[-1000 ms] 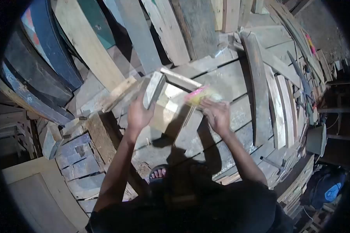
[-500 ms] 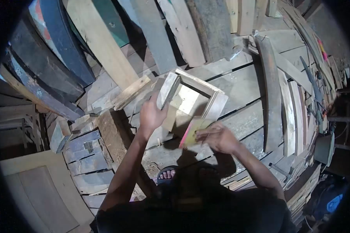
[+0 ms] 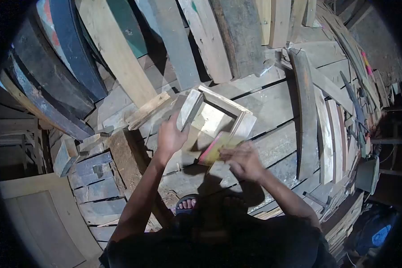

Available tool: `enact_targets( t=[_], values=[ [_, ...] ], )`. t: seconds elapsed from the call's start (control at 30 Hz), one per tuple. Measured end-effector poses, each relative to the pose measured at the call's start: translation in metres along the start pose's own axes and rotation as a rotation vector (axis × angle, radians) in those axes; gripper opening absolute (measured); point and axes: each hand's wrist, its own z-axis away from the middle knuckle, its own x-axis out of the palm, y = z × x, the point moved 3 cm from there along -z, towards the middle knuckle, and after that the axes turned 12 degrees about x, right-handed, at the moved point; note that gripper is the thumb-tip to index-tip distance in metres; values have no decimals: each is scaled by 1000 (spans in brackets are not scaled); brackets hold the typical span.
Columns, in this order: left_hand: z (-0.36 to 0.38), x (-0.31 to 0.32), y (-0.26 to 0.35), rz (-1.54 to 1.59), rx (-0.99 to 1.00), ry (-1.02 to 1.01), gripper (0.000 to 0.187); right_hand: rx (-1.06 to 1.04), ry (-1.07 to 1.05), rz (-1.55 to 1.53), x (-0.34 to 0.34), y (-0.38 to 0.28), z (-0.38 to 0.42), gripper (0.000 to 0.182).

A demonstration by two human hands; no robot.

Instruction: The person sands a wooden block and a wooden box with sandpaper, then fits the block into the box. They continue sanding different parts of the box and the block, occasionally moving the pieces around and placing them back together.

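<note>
Near the middle of the view is a small wooden box frame (image 3: 228,105), its inside pale and brightly lit. My left hand (image 3: 171,136) is closed around the frame's left side piece (image 3: 190,107). A flat yellowish piece with a pink edge (image 3: 214,149) lies at the frame's near right corner. My right hand (image 3: 243,160) has its fingers closed on this piece, partly blurred by motion. What the piece is made of cannot be made out.
Long boards (image 3: 116,53) lean along the far side. A dark curved plank (image 3: 304,116) and narrower strips lie on the slatted floor (image 3: 272,100) at right. A panelled door (image 3: 40,223) is at lower left, beside a thick beam (image 3: 129,156).
The flat pink-edged piece and my right hand have shifted slightly left and up against the frame. My left hand keeps its hold. The whole view has shifted a little.
</note>
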Motion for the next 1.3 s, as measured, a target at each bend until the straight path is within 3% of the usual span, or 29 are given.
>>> enact_targets(
  t=[0.03,0.07,0.13,0.17,0.23,0.33,0.4,0.47,0.57,0.67,0.7,0.77,0.8,0.83,0.93,0.97,1.03,1.07,1.1,1.17,1.2,1.27,1.3],
  values=[
    [-1,-1,-1,-5,8,10,61,-13,-228,-176,38,7,28,20],
    [0,-1,-2,-6,17,13,61,-4,-271,-230,38,15,30,16],
    [-2,-2,7,1,21,31,58,-6,-99,-104,-2,26,-2,14],
    [0,-2,9,0,-4,-3,58,113,85,-208,-12,56,-13,15],
    [-3,-5,10,-8,-49,-46,57,258,388,50,-31,57,-22,15],
    [-3,-6,9,33,-17,6,56,20,-147,43,22,-9,23,22],
    [-1,-1,5,55,-16,1,56,366,-369,-614,26,3,25,18],
    [0,3,1,11,12,9,56,19,-84,-178,1,22,5,15],
    [0,-1,6,5,44,23,57,215,386,76,-16,49,-12,11],
    [-1,-2,5,61,44,24,56,69,-171,-214,27,-5,25,13],
    [-3,-2,5,56,43,18,56,-29,-153,-216,21,-6,22,13],
    [-2,0,5,51,27,16,56,52,151,-130,-10,20,-4,17],
    [-1,1,2,66,4,-21,59,121,302,-104,-30,39,-20,14],
    [0,1,5,50,34,-4,61,327,477,-45,-41,41,-24,15],
    [-5,-7,16,72,165,116,75,65,202,-159,-27,6,-23,19],
    [0,-9,21,149,28,145,80,69,181,-226,-27,-12,-25,17],
    [-1,-15,22,93,167,351,77,114,245,-377,-24,-24,-37,14],
    [3,-19,25,158,88,357,71,254,220,-500,-25,-26,-40,15],
    [1,-27,32,140,138,363,64,396,189,-619,-25,-27,-43,15],
    [4,-48,78,536,54,188,58,473,288,-936,-18,-30,-56,16],
    [5,-52,88,750,-28,16,57,452,316,-932,-13,-25,-64,16],
    [1,-53,105,763,188,-168,57,487,339,-967,-4,-14,-78,18],
    [6,-48,113,849,2,-184,66,542,332,-1005,-2,-11,-81,18]
  ],
)
